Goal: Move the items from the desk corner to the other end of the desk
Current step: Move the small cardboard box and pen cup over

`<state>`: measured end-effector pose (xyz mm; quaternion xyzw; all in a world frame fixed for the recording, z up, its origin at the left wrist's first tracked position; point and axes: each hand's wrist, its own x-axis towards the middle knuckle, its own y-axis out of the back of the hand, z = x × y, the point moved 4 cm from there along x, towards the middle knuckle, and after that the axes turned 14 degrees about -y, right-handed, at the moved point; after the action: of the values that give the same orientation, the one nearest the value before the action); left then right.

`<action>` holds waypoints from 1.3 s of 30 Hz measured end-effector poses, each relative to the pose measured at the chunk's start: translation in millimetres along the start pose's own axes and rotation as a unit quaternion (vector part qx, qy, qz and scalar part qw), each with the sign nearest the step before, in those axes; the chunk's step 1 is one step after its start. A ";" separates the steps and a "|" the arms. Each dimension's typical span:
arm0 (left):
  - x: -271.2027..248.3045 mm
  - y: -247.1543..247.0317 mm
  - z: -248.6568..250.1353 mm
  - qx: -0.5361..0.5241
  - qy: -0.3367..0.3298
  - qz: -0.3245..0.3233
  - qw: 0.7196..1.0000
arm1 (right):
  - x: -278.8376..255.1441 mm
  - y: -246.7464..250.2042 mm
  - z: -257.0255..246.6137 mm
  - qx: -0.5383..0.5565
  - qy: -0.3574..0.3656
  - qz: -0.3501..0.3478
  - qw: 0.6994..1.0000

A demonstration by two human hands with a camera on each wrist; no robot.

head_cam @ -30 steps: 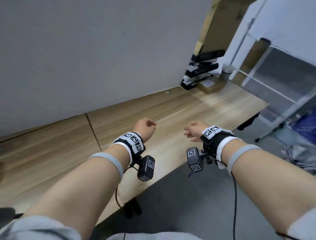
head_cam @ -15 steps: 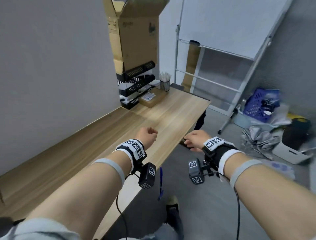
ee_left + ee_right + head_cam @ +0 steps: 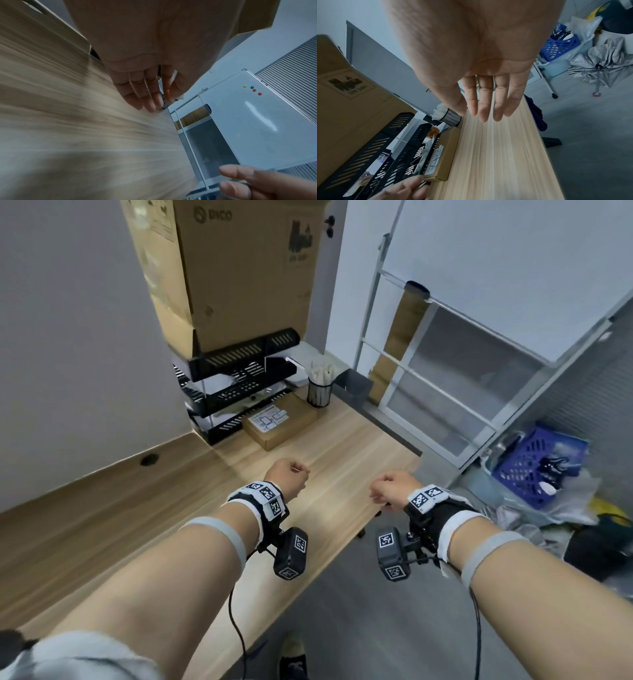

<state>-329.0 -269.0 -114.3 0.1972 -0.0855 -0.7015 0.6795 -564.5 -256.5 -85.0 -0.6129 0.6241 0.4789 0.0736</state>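
Note:
The desk corner holds a black tiered file tray point(image 3: 239, 385) with a tall cardboard carton point(image 3: 239, 268) standing on it. In front of the tray lies a flat brown box with a white label point(image 3: 281, 424). Beside that box stands a black mesh cup of white sticks point(image 3: 319, 392). My left hand point(image 3: 291, 475) hovers over the wooden desk point(image 3: 137, 508), short of the flat box, fingers relaxed and holding nothing. My right hand point(image 3: 388, 489) hangs over the desk's front edge, also holding nothing. The right wrist view shows the flat box point(image 3: 443, 155) and the cup point(image 3: 452, 117) beyond my loose fingers point(image 3: 488, 101).
A whiteboard on a metal stand point(image 3: 496, 268) rises just past the desk's right end. On the floor to the right are a blue basket point(image 3: 534, 463) and a crumpled silver umbrella point(image 3: 604, 65). A dark bin point(image 3: 356, 383) sits behind the cup. A cable hole point(image 3: 149, 460) marks the desk's back edge.
My view has swung right and drawn closer to the desk corner, so the tray, box and cup look larger and nearer. Both hands keep the same relaxed pose, holding nothing.

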 end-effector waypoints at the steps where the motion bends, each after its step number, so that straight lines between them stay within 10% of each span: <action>1: 10.2 1.6 0.7 0.001 0.009 0.006 1.000 | 12.8 3.3 -8.0 -0.003 -0.004 -0.004 1.000; 20: 160.2 14.3 -90.4 -0.002 0.274 0.271 0.923 | 329.0 -9.4 -214.1 -0.123 0.055 -0.049 0.990; 33: 214.2 3.9 -101.0 0.007 0.354 0.337 0.872 | 370.6 -44.7 -275.1 -0.127 0.255 -0.146 0.947; 39: 192.5 4.5 -94.6 -0.064 0.329 0.439 0.834 | 366.8 -59.4 -264.4 -0.145 0.238 -0.193 0.941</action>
<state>-287.5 -445.3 -229.3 0.3143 0.1104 -0.2277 0.9150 -471.2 -680.7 -223.9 -0.8219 0.4171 0.3804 -0.0757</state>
